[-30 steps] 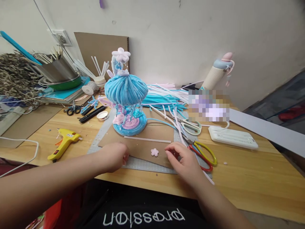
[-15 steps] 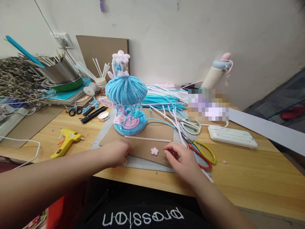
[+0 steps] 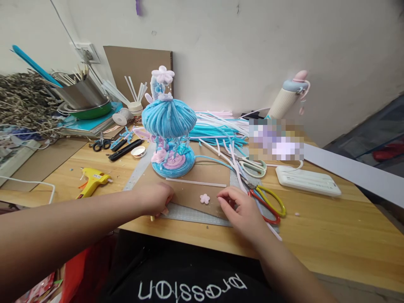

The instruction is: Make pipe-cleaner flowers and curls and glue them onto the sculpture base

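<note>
While the head view looks down, the small pink fuzzy five-petalled flower lies on the flat brown cardboard sheet. Around it, the right hand rests at three o'clock, thumb and forefinger nearly meeting; the left hand, at nine, is curled in. I can't tell whether either grips anything. I'd pinch the flower lightly by its edge, sparing the petals. At six, white letters on the black cloth garment seem to read "pression", upside down.
</note>
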